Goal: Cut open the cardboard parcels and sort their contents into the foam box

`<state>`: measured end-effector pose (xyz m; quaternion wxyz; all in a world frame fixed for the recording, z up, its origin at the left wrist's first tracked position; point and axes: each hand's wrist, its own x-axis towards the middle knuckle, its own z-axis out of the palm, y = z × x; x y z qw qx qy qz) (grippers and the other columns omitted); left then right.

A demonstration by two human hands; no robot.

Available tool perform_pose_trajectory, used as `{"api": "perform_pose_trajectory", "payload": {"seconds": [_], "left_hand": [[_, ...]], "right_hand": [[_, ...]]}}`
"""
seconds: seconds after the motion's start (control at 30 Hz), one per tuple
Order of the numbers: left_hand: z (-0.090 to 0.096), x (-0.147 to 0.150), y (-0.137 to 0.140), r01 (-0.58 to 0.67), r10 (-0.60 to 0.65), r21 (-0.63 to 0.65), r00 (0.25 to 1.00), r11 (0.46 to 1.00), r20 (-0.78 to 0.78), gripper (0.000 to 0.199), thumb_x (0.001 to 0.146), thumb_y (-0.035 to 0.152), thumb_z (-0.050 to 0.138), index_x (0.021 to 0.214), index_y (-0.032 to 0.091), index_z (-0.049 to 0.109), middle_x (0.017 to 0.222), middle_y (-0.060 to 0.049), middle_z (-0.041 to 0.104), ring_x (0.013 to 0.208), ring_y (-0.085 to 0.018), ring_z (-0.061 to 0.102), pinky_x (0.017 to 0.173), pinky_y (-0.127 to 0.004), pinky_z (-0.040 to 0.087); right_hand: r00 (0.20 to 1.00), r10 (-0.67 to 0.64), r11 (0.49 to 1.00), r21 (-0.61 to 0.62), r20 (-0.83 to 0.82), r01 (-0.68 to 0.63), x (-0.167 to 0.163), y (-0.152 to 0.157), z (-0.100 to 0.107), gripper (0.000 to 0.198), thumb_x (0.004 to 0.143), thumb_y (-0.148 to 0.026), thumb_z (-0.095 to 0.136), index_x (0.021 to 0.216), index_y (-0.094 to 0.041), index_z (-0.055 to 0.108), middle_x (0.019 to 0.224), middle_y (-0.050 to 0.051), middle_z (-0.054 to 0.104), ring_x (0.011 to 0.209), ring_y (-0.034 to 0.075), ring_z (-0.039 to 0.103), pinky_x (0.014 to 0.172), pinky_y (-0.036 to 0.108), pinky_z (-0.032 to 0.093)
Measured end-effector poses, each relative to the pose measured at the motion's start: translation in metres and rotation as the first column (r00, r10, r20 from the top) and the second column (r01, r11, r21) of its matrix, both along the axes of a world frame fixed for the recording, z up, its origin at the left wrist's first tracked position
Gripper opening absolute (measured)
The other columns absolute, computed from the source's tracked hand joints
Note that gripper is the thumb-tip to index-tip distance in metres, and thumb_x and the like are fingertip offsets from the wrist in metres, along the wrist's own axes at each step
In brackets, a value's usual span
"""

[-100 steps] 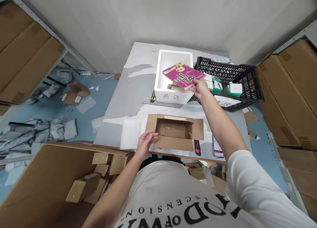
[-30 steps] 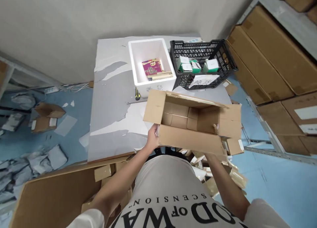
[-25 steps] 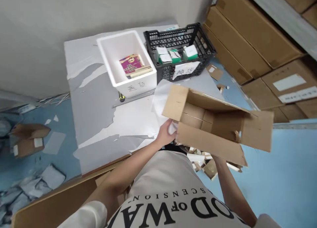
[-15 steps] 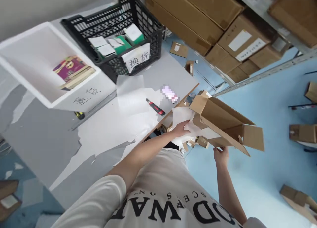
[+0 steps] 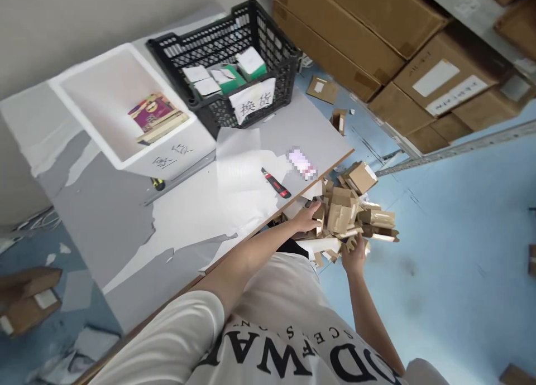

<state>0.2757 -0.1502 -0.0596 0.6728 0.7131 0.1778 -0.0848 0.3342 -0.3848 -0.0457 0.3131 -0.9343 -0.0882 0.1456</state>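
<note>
My left hand (image 5: 309, 218) reaches past the table's edge with its fingers apart and nothing in it. Lower and to the right, my right hand (image 5: 355, 256) is also open, its fingers spread over a heap of cardboard boxes (image 5: 341, 211) on the floor. Whether its fingertips touch the heap I cannot tell. White paper (image 5: 320, 245) lies among the boxes below my hands. On the table (image 5: 318, 123), close to its edge, rests a red and black utility knife (image 5: 276, 183) beside a blurred-out flat thing (image 5: 302, 163).
A white foam box (image 5: 167, 156) holding a purple packet (image 5: 151, 114) stands on the table. Beside it is a black crate (image 5: 288, 78) with green and white boxes (image 5: 251, 63). White sheets (image 5: 238, 167) cover part of the tabletop. Large cartons (image 5: 444, 78) fill the shelf at right.
Both hands have let go of the long open cardboard box and the white paper, which have dropped toward the heap. My right hand has moved left. The view has shifted slightly.
</note>
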Motion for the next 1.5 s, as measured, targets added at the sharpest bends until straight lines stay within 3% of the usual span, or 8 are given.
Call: {"api": "perform_pose_trajectory", "payload": {"seconds": [0.17,0.27,0.57,0.77,0.93,1.13,1.33,1.5], "left_hand": [[0.021,-0.035,0.036,-0.248,0.234,0.043,0.949,0.968,0.213,0.090,0.069,0.024,0.068,0.148,0.013,0.025,0.155,-0.015,0.023,0.144,-0.029,0.021,0.117,-0.043,0.019],[0.035,-0.070,0.068,-0.493,0.450,0.054,0.829,0.868,0.331,0.088,0.073,0.033,0.069,0.148,0.013,0.026,0.155,-0.016,0.024,0.143,-0.029,0.024,0.118,-0.044,0.019],[0.067,-0.228,0.127,-0.976,0.837,0.052,0.208,0.211,0.506,0.081,0.079,0.051,0.064,0.146,0.022,0.030,0.154,-0.014,0.026,0.143,-0.030,0.023,0.117,-0.049,0.021],[0.069,-0.316,0.084,-0.965,0.813,0.043,-0.193,-0.258,0.549,0.082,0.077,0.057,0.063,0.145,0.024,0.032,0.155,-0.013,0.027,0.144,-0.029,0.021,0.118,-0.047,0.019],[0.063,-0.351,0.030,-0.865,0.762,0.056,-0.407,-0.498,0.503,0.082,0.075,0.061,0.064,0.143,0.026,0.035,0.154,-0.013,0.029,0.143,-0.031,0.023,0.116,-0.048,0.021],[0.062,-0.380,-0.007,-0.721,0.628,0.028,-0.582,-0.692,0.517,0.074,0.075,0.060,0.064,0.138,0.026,0.043,0.149,-0.012,0.037,0.141,-0.029,0.030,0.116,-0.047,0.024],[0.077,-0.412,-0.046,-0.666,0.573,0.031,-0.615,-0.745,0.542,0.076,0.075,0.058,0.065,0.139,0.023,0.042,0.149,-0.014,0.038,0.140,-0.030,0.032,0.116,-0.048,0.024],[0.075,-0.452,-0.122,-0.572,0.479,0.007,-0.680,-0.820,0.555,0.072,0.078,0.055,0.064,0.139,0.025,0.041,0.150,-0.012,0.037,0.140,-0.030,0.030,0.117,-0.049,0.023]], "right_hand": [[0.973,0.230,0.962,0.149,0.022,-0.231,0.020,0.085,0.012,0.075,0.078,-0.047,0.051,0.143,-0.014,0.032,0.142,0.021,0.044,0.127,0.030,0.049,0.097,0.043,0.047],[0.926,0.378,0.879,0.315,-0.003,-0.358,0.025,0.145,0.018,0.074,0.084,-0.052,0.046,0.145,-0.015,0.027,0.147,0.020,0.038,0.134,0.027,0.042,0.105,0.043,0.041],[0.603,0.794,0.401,0.681,0.076,-0.613,-0.021,0.328,0.032,0.075,0.088,-0.060,0.042,0.148,-0.018,0.026,0.155,0.016,0.026,0.142,0.027,0.027,0.114,0.051,0.023],[0.319,0.936,0.130,0.697,0.148,-0.705,-0.076,0.391,0.038,0.075,0.087,-0.058,0.042,0.150,-0.025,0.019,0.158,0.011,0.018,0.144,0.027,0.020,0.113,0.054,0.023],[0.152,0.976,-0.003,0.701,0.159,-0.713,-0.114,0.419,0.033,0.074,0.088,-0.054,0.043,0.150,-0.023,0.019,0.157,0.012,0.020,0.144,0.027,0.021,0.112,0.054,0.024],[0.012,0.982,-0.128,0.715,0.188,-0.687,-0.161,0.438,0.041,0.071,0.087,-0.052,0.047,0.148,-0.024,0.026,0.155,0.013,0.025,0.142,0.028,0.027,0.111,0.053,0.026],[-0.092,0.970,-0.222,0.670,0.225,-0.709,-0.217,0.422,0.059,0.072,0.086,-0.055,0.046,0.148,-0.024,0.026,0.153,0.014,0.030,0.140,0.029,0.032,0.108,0.055,0.030],[-0.228,0.930,-0.364,0.626,0.290,-0.689,-0.283,0.379,0.067,0.072,0.086,-0.058,0.045,0.147,-0.024,0.028,0.152,0.014,0.031,0.140,0.029,0.031,0.108,0.055,0.031]]}}
